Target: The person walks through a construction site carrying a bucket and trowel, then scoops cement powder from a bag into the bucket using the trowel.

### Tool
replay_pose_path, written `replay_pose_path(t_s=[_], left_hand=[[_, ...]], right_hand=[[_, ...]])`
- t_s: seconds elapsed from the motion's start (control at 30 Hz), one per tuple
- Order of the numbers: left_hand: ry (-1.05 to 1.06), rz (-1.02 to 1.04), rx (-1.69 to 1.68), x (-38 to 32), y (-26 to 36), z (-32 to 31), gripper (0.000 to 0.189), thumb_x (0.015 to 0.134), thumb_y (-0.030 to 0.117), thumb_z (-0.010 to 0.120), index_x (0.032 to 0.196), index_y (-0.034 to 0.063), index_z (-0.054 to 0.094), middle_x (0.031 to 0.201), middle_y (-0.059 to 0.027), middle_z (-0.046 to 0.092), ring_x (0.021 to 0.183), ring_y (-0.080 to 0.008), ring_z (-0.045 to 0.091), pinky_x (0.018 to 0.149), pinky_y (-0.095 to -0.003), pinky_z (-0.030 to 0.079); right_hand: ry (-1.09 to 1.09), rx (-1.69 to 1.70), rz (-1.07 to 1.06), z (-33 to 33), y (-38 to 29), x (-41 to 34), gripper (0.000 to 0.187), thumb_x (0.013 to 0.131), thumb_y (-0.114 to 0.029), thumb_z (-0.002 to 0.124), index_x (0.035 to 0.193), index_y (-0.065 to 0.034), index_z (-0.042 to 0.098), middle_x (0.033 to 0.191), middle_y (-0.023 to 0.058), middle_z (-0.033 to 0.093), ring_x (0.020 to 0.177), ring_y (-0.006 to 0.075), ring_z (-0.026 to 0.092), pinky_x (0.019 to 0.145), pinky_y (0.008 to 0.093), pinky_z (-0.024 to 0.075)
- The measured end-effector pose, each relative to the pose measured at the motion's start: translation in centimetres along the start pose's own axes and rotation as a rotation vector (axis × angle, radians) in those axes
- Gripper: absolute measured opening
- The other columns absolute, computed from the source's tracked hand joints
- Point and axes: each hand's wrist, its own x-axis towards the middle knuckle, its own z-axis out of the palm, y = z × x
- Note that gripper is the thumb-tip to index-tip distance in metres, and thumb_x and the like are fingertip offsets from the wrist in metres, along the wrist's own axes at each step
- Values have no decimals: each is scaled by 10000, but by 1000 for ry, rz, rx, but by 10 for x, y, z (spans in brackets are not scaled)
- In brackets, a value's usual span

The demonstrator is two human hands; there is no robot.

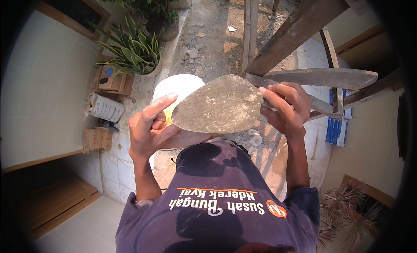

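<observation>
A trowel with a broad, rounded metal blade [218, 104] is held up in front of my chest, its face smeared with dried mortar. My right hand [288, 106] is closed around its handle, which the fingers mostly hide. On the other side, my left hand [154, 126] is spread beside and beneath the blade, thumb raised and fingers partly behind it; whether they touch the blade I cannot tell. Behind the blade and left thumb stands a white object [177, 86], perhaps a bucket, partly covered, with a yellow patch.
Wooden beams [299, 31] of a scaffold or frame rise at the right, close to my right hand. Rubble [192, 53] lies on the ground ahead. A potted snake plant [136, 51], cardboard boxes [112, 78] and a white sack [106, 108] stand at the left. Blue-and-white boxes [336, 130] are at the right.
</observation>
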Motion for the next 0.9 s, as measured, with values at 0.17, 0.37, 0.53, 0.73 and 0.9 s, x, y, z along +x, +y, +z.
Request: replay_pose_path(t_s=[0.17,0.37,0.53,0.73,0.9], left_hand=[[65,-131,-14,-9,-4,0,933,679,285,1000,1444,25,534,602,82,350,529,-29,310,517,-183,268],[8,-134,56,-12,-3,-7,713,674,262,1001,1262,40,666,637,58,486,540,-35,349,499,-207,294],[-36,-166,64,-10,1,-11,554,680,256,995,1118,52,726,698,38,600,554,-44,381,485,-226,314],[-20,-189,-44,-14,-1,-12,622,701,230,989,1197,45,663,648,67,439,569,-24,312,503,-201,248],[-9,-150,-12,-15,2,-11,632,696,219,991,1201,36,659,700,49,494,573,-27,317,507,-197,255]], right_hand=[[-342,115,175,-14,-9,14,402,830,-401,830,1113,-125,753,801,43,685,616,238,652,567,369,513],[-391,111,194,-17,-12,16,364,875,-400,803,1071,-101,737,865,54,723,654,260,693,559,384,520],[-387,125,224,-13,-13,12,367,872,-411,809,1060,-105,736,858,46,716,651,250,687,569,377,529],[-220,34,92,-6,-10,10,333,728,-226,882,1023,-150,748,869,-4,657,719,197,653,618,352,534],[-237,19,29,-5,-6,4,374,690,-188,924,1025,-139,763,953,25,685,791,202,675,624,343,539]])
